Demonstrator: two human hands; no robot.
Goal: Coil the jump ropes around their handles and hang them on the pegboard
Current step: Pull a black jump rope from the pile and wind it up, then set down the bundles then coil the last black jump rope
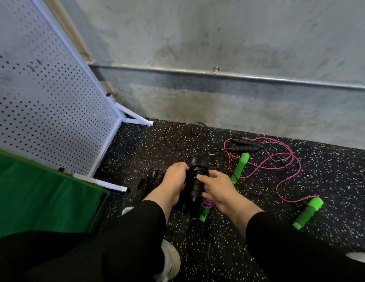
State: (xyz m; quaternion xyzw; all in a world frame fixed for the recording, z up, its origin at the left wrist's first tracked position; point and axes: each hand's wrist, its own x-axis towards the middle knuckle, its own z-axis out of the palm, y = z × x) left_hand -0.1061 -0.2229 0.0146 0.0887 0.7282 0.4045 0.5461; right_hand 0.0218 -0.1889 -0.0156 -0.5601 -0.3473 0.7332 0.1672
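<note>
Both hands grip the black handles (196,178): left hand (176,176), right hand (216,184), fingers curled; wind cord (185,137) snugly, turns side by side.

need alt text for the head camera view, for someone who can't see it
Both hands, left hand and right hand, grip a pair of black handles partly wound with thin black rope above a speckled floor. A pink rope with green handles lies loose to the right; a white pegboard stands at left.
</note>
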